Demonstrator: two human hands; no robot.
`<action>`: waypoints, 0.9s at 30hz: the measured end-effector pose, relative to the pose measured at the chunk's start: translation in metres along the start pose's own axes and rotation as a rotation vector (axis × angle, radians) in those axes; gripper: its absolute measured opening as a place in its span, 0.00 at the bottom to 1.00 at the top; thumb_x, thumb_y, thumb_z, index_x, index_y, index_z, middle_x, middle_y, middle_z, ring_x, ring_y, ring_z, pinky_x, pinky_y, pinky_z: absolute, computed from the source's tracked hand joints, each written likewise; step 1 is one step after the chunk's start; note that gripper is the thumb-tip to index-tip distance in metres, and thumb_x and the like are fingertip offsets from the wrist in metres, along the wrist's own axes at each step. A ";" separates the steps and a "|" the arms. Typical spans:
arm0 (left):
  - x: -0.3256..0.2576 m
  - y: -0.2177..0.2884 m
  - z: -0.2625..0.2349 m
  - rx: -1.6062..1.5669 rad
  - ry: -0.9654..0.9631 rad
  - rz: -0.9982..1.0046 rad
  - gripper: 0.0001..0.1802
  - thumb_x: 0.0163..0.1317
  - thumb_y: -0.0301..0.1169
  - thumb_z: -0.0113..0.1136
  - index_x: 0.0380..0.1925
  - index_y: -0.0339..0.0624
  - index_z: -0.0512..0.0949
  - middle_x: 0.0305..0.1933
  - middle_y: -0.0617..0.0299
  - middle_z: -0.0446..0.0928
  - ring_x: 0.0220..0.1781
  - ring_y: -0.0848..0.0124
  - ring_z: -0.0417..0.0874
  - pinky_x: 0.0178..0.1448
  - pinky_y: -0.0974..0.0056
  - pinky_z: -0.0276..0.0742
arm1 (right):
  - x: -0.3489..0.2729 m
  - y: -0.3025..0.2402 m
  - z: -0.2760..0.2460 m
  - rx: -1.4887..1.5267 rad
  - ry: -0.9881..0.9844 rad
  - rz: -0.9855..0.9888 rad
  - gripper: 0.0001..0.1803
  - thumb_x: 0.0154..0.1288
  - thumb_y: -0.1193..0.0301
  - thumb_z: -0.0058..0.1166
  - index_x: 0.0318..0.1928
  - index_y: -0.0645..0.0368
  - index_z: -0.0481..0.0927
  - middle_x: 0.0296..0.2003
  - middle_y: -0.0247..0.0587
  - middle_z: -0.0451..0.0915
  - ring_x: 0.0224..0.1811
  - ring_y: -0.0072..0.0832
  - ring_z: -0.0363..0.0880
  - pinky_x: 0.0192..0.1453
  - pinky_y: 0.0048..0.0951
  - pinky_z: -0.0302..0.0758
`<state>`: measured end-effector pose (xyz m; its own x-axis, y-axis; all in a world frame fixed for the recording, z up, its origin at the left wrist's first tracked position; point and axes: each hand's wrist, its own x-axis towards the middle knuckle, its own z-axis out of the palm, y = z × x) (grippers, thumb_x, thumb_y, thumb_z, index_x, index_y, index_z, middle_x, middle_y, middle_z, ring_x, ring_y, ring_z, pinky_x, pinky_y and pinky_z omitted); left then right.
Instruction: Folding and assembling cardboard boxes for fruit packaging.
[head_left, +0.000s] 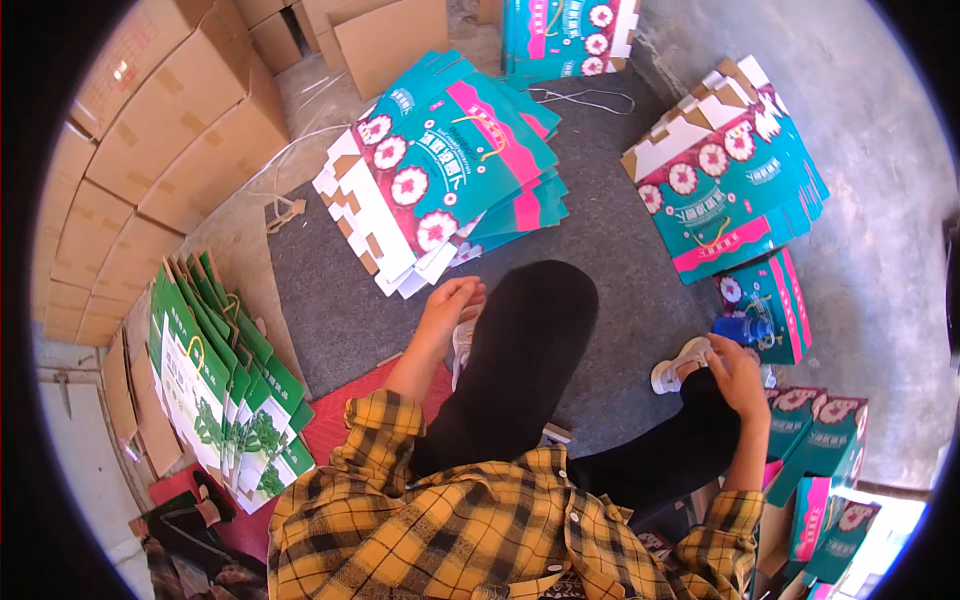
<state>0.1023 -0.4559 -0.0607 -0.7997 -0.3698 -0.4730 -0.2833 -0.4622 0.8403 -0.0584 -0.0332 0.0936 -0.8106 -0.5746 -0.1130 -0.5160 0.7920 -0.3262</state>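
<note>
My left hand [452, 305] is beside my raised left knee, its fingers curled together with nothing visible in them. Just beyond it lies a fanned stack of flat teal carton sleeves [470, 150] with pink bands, flower-like pictures and yellow cord handles. My right hand [737, 380] hangs over my right lower leg, near the shoe [682, 365], with its fingers loosely extended and holding nothing I can see. A blue object [742, 329], perhaps a bottle or cup, is close past its fingertips, in front of a standing teal carton [775, 300].
Another stack of flat teal cartons [730, 170] lies at the far right, one more [568, 40] at the far middle. Green flat cartons [225, 380] lean at the left, below stacked brown boxes [170, 130]. Folded teal boxes [820, 440] stand at the near right. White cord [590, 98] lies on the grey mat [320, 290].
</note>
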 end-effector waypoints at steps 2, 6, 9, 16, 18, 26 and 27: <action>0.020 -0.009 -0.016 -0.173 -0.010 -0.075 0.19 0.69 0.40 0.51 0.54 0.41 0.73 0.53 0.58 0.76 0.54 0.67 0.78 0.55 0.60 0.74 | 0.012 0.007 0.023 -0.027 -0.008 -0.008 0.17 0.66 0.66 0.51 0.52 0.61 0.77 0.48 0.53 0.78 0.50 0.49 0.77 0.52 0.40 0.74; 0.086 -0.032 -0.046 -0.587 0.092 -0.176 0.19 0.66 0.37 0.55 0.53 0.38 0.71 0.54 0.53 0.75 0.55 0.62 0.77 0.58 0.55 0.74 | 0.008 0.035 0.054 -0.066 -0.099 0.030 0.15 0.64 0.66 0.52 0.48 0.61 0.78 0.44 0.54 0.80 0.46 0.50 0.79 0.49 0.42 0.75; 0.143 -0.060 -0.062 -0.803 0.278 -0.174 0.20 0.64 0.35 0.58 0.52 0.37 0.69 0.55 0.51 0.74 0.56 0.59 0.76 0.60 0.51 0.73 | 0.012 0.037 0.067 -0.110 -0.263 0.130 0.15 0.63 0.66 0.54 0.46 0.61 0.78 0.41 0.54 0.81 0.44 0.50 0.80 0.47 0.44 0.75; 0.201 -0.062 -0.032 -1.172 0.460 -0.162 0.30 0.63 0.41 0.60 0.57 0.35 0.61 0.60 0.51 0.69 0.59 0.56 0.75 0.61 0.51 0.73 | 0.017 0.043 0.075 -0.049 -0.262 0.186 0.15 0.61 0.65 0.56 0.45 0.59 0.79 0.41 0.54 0.81 0.43 0.50 0.80 0.47 0.44 0.76; 0.206 -0.059 -0.027 -1.240 0.489 -0.170 0.33 0.63 0.42 0.61 0.59 0.34 0.59 0.61 0.51 0.68 0.60 0.55 0.75 0.61 0.51 0.73 | 0.017 0.045 0.076 -0.071 -0.251 0.168 0.15 0.62 0.65 0.55 0.46 0.59 0.78 0.39 0.52 0.81 0.42 0.49 0.81 0.45 0.42 0.75; 0.207 -0.047 -0.022 -1.288 0.574 -0.177 0.36 0.61 0.45 0.63 0.59 0.38 0.58 0.62 0.52 0.66 0.61 0.55 0.74 0.60 0.52 0.73 | 0.019 0.033 0.071 -0.030 -0.269 0.233 0.14 0.61 0.66 0.56 0.44 0.59 0.77 0.39 0.52 0.81 0.43 0.49 0.80 0.46 0.44 0.75; 0.207 -0.047 -0.022 -1.286 0.574 -0.180 0.36 0.61 0.45 0.63 0.59 0.38 0.58 0.62 0.52 0.66 0.61 0.55 0.74 0.60 0.52 0.73 | 0.018 0.032 0.070 -0.043 -0.280 0.232 0.14 0.61 0.66 0.56 0.44 0.59 0.76 0.39 0.52 0.81 0.43 0.49 0.80 0.45 0.45 0.75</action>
<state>-0.0380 -0.5284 -0.2036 -0.3939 -0.3556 -0.8476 0.5639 -0.8217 0.0827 -0.0702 -0.0320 0.0159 -0.8033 -0.4078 -0.4341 -0.3428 0.9126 -0.2230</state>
